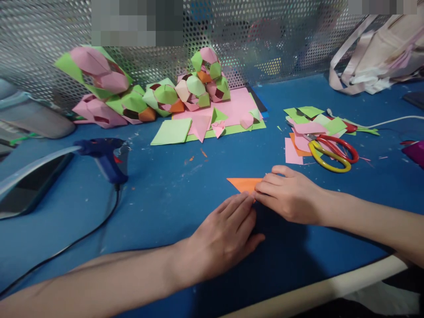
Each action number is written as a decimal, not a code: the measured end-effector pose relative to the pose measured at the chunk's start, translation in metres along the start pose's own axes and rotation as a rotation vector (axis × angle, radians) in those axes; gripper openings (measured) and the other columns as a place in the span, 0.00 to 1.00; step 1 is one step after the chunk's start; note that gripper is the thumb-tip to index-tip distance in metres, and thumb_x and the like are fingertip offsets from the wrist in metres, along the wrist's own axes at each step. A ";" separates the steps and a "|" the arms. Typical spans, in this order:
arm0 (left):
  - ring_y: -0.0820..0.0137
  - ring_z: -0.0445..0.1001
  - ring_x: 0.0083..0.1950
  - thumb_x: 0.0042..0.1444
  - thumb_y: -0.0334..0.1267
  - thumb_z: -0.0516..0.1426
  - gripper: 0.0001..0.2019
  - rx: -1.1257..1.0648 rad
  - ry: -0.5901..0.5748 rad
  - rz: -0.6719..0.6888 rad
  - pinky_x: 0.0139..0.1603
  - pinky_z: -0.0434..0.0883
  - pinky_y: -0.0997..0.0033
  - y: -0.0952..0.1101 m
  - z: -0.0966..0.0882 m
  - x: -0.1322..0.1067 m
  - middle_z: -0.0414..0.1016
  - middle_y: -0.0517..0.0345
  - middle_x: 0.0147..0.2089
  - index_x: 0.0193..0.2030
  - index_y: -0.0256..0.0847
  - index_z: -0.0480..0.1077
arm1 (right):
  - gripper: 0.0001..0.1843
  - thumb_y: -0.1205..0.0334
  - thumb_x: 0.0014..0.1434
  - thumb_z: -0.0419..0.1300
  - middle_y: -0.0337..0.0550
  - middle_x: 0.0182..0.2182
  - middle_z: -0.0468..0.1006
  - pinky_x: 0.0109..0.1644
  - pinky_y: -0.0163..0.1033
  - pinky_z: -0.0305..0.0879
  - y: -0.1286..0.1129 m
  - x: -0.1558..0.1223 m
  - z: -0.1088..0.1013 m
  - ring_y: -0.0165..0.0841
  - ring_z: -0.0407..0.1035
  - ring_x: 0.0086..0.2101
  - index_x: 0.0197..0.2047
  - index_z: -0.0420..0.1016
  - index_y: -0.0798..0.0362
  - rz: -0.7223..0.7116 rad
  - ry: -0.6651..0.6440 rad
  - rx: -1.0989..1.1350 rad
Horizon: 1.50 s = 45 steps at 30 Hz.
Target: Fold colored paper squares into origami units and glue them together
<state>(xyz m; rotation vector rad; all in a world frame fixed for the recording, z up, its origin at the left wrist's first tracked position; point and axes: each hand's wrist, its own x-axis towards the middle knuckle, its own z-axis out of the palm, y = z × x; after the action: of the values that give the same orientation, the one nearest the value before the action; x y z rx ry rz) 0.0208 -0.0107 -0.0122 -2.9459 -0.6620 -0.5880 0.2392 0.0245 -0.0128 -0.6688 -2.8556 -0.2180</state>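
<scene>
A folded piece of orange paper (244, 183), its visible part triangular, lies on the blue table in front of me. My left hand (228, 234) is stretched out flat, its fingertips on the paper's lower edge and its thumb apart. On the right side of the paper, the bent fingers of my right hand (291, 194) close on it and cover that corner. Both hands' fingertips nearly meet at the lower point, which they partly hide.
A blue glue gun (107, 157) with a black cord lies left, beside a dark phone (36, 185). Scissors (331, 152) with red and yellow handles rest by paper scraps (294, 152). Folded paper balls (165, 97) line the perforated metal panel (232, 53). A green paper stack (172, 131) sits before them.
</scene>
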 end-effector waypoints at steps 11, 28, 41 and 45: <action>0.56 0.74 0.48 0.58 0.42 0.54 0.13 -0.137 0.046 -0.045 0.50 0.75 0.52 -0.001 0.007 0.006 0.76 0.42 0.39 0.39 0.31 0.71 | 0.21 0.62 0.64 0.48 0.53 0.54 0.71 0.55 0.47 0.56 -0.007 0.012 -0.012 0.39 0.63 0.53 0.58 0.65 0.59 0.168 0.154 0.406; 0.55 0.75 0.46 0.55 0.43 0.57 0.17 -0.059 0.073 -0.006 0.48 0.76 0.55 -0.001 0.005 0.003 0.76 0.37 0.41 0.40 0.26 0.71 | 0.48 0.38 0.58 0.50 0.59 0.67 0.47 0.68 0.53 0.32 0.013 -0.016 0.000 0.42 0.41 0.66 0.69 0.41 0.65 0.121 -0.217 0.390; 0.59 0.73 0.41 0.58 0.41 0.54 0.11 -0.169 0.040 -0.089 0.43 0.72 0.54 -0.014 0.007 0.015 0.74 0.43 0.38 0.35 0.33 0.71 | 0.36 0.44 0.63 0.48 0.56 0.61 0.62 0.63 0.55 0.50 0.008 -0.040 -0.016 0.44 0.56 0.61 0.64 0.55 0.62 0.244 -0.041 0.085; 0.59 0.72 0.45 0.58 0.40 0.54 0.11 -0.222 0.043 -0.108 0.44 0.72 0.54 -0.016 0.007 0.013 0.73 0.41 0.43 0.40 0.33 0.70 | 0.30 0.49 0.63 0.51 0.57 0.56 0.69 0.55 0.51 0.60 -0.003 -0.022 -0.003 0.45 0.63 0.55 0.59 0.63 0.64 0.151 0.005 0.119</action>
<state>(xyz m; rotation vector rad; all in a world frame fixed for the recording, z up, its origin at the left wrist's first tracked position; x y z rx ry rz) 0.0276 0.0100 -0.0139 -3.1038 -0.8055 -0.7800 0.2584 0.0121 -0.0149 -0.8528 -2.7700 -0.0258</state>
